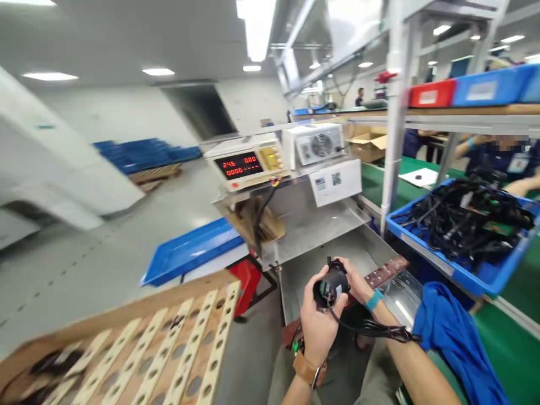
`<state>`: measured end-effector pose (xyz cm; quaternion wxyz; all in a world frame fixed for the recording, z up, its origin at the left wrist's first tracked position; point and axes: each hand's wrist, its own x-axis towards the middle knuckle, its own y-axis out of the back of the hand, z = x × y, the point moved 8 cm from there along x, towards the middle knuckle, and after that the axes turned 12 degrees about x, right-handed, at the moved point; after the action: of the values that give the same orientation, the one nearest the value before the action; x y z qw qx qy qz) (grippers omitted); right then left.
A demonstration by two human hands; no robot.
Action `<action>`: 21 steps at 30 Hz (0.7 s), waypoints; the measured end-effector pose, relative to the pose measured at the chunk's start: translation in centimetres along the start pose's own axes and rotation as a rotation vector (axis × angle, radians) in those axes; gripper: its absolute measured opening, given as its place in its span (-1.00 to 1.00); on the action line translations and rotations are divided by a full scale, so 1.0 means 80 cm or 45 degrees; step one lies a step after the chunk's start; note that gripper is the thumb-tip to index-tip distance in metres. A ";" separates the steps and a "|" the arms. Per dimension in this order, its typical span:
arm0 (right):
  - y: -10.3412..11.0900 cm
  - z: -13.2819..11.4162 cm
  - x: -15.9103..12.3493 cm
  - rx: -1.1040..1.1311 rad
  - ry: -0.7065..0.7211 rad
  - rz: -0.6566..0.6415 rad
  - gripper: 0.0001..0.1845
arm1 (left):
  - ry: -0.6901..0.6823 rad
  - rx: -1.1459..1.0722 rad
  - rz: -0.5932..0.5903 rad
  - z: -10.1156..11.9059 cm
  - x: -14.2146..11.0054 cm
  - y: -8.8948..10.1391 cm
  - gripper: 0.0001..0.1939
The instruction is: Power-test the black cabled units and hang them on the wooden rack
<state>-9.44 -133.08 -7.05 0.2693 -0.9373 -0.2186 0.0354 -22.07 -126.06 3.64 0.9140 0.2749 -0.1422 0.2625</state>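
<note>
Both hands hold a black cylindrical device (334,286) with a cable above a metal tray (301,284). A green circuit board shows at its near end, along with a white label. My left hand (315,318) is wrapped round the left and lower side. My right hand (356,284) grips the far right side; some of its fingers are hidden behind the device. The black cable (379,331) leaves the near end and runs right in a tied bundle over my right forearm. Beneath the hands lies a reddish-brown strip with holes (390,270).
A power supply (242,163) with red digits and a white fan unit (318,143) stand behind the tray. Right are a blue bin of black cables (399,225) and a blue cloth (449,332). Left are a perforated wooden rack (158,349) and a blue tray (189,253). A co-worker (481,154) sits at far right.
</note>
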 end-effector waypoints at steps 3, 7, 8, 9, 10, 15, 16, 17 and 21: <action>-0.029 0.012 -0.004 0.232 -0.171 -0.153 -0.28 | 0.039 0.132 0.046 -0.041 0.013 0.013 -0.45; -0.055 -0.001 -0.021 0.219 -0.153 -0.232 -0.37 | 0.043 0.193 0.060 -0.074 0.022 0.012 -0.45; -0.061 -0.004 -0.022 0.173 -0.120 -0.239 -0.38 | 0.025 0.198 0.055 -0.077 0.024 0.011 -0.46; -0.066 -0.006 -0.022 0.133 -0.095 -0.231 -0.39 | 0.006 0.199 0.047 -0.080 0.026 0.009 -0.47; -0.069 -0.006 -0.021 0.105 -0.084 -0.203 -0.37 | -0.009 0.194 0.036 -0.082 0.027 0.007 -0.48; -0.072 0.016 -0.011 0.204 -0.205 0.030 -0.32 | 0.173 -0.016 0.110 -0.114 0.008 0.002 -0.31; -0.075 0.021 -0.010 0.280 -0.242 0.041 -0.33 | 0.266 -0.107 0.143 -0.126 -0.004 0.000 -0.28; -0.079 0.024 -0.009 0.360 -0.285 0.039 -0.33 | 0.364 -0.217 0.150 -0.138 -0.019 -0.006 -0.28; -0.096 0.036 0.002 0.561 -0.461 -0.039 -0.25 | 0.669 -0.658 -0.243 -0.164 -0.084 -0.063 -0.36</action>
<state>-12.84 -125.79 -5.49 0.4234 -0.8312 -0.2641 0.2450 -23.28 -124.76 -11.83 0.9788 -0.0295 0.0618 0.1932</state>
